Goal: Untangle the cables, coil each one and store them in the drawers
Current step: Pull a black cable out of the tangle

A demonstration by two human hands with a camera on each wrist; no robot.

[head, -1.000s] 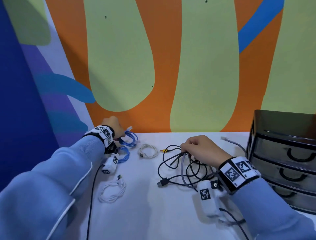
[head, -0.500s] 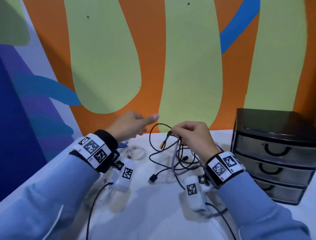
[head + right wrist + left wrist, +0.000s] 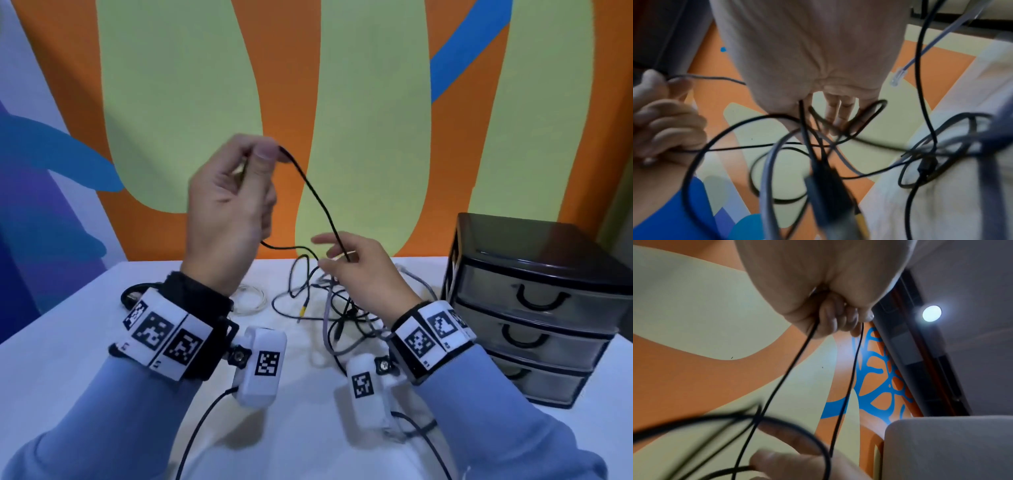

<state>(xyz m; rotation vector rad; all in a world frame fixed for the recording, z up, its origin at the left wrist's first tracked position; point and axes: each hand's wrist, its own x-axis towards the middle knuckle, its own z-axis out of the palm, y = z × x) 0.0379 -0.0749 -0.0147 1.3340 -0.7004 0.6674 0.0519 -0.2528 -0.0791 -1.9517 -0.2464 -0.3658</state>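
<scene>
Head view: black cable (image 3: 317,195) pinched, left hand (image 3: 227,209) fingers (image 3: 265,156) (raised).

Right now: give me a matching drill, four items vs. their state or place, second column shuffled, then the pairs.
Items:
1. left hand
2. right hand
3. drawer unit
4. white cable coil

States:
A. flat on the table, behind the left wrist
B. raised, pinching the thin black cable
C. all drawers closed
D. low over the tangle, black cable running between its fingers

Pairs: 1-B, 2-D, 3-C, 4-A
</scene>
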